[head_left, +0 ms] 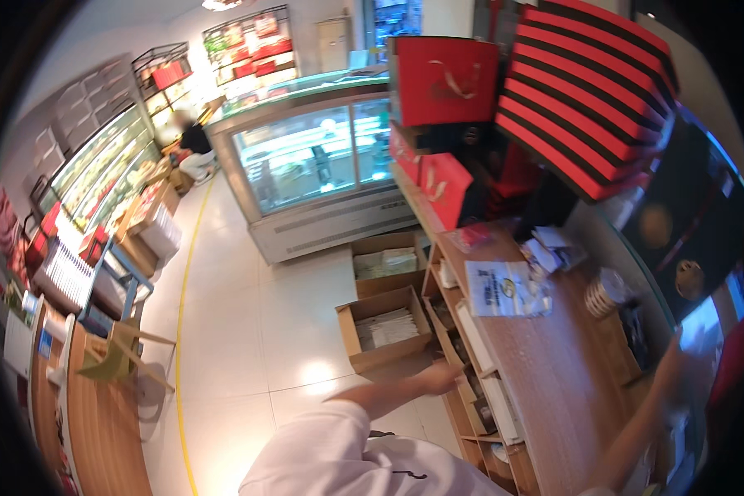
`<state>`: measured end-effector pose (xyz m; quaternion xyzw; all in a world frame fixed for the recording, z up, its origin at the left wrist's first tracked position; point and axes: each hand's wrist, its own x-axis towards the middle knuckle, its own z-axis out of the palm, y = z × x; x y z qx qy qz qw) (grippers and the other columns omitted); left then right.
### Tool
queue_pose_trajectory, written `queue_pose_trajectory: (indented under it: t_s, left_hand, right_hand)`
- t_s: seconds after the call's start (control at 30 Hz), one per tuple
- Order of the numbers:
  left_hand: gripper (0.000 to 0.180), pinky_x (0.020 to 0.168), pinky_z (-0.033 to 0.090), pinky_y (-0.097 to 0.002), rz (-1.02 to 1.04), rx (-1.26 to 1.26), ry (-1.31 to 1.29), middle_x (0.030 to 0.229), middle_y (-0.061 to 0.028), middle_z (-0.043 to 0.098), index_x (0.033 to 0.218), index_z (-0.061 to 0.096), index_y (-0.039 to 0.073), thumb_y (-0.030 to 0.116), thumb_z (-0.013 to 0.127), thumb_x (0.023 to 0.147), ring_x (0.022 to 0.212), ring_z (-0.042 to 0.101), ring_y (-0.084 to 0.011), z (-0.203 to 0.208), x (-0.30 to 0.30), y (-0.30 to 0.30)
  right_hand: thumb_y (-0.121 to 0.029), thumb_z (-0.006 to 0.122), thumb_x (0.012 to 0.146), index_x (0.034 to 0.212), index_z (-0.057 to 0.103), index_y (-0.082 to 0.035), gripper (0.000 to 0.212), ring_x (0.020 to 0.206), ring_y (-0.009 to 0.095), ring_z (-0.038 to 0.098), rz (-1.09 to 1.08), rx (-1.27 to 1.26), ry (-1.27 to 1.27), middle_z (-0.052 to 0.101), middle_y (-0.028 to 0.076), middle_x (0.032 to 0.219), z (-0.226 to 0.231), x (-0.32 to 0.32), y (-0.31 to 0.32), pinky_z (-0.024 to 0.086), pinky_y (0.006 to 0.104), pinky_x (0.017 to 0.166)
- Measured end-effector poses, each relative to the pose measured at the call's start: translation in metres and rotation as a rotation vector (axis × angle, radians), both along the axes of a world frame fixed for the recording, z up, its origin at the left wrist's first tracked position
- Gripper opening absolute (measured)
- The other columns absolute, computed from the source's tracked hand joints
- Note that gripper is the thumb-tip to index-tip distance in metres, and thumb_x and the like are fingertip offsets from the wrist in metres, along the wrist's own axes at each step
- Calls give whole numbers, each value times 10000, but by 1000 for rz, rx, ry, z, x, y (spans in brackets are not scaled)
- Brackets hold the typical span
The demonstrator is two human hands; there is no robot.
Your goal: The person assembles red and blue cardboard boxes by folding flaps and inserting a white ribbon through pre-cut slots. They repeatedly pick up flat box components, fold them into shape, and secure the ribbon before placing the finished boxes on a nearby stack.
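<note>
My left hand (441,378) is stretched out beside the open shelves (475,405) under the wooden counter (546,388). Its fingers look curled in, and nothing shows in them. At the far right, my right hand (674,351) is raised past the counter's right side, next to a bright pale surface (703,324). Blur hides its fingers and whether it touches that surface. On the counter lies a white printed plastic bag (498,289), with stacked cups (605,294) to its right.
Red gift bags (446,78) and a red-and-black striped box (583,91) stand at the counter's far end. Open cartons (384,326) sit on the floor by the shelves. Beyond is a glass display case (298,165). A person (195,145) crouches far left; a wooden chair (124,351) stands nearer.
</note>
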<state>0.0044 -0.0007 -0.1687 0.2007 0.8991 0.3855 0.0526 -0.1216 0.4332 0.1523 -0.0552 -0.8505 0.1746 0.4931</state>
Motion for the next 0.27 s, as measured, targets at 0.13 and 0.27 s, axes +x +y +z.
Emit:
queue_pose_trajectory:
  t_s: [0.13,0.27]
  left_hand:
    - [231,795,453,-450,932,-215,-762,972,-193,603,985,612,67,165,494,811,933,567,-356,-169,260,-166]
    - [166,673,476,-400,544,-560,-1263,845,-140,636,785,659,49,178,555,776,791,606,-259,-164,508,-285]
  right_hand:
    - [-295,460,918,1371,267,-59,546,1214,318,400,697,-262,58,368,207,1346,7,76,-111,309,423,1015]
    - [-525,468,851,1400,179,-76,766,1183,345,443,1234,-167,-77,388,266,1308,54,133,-265,337,406,995]
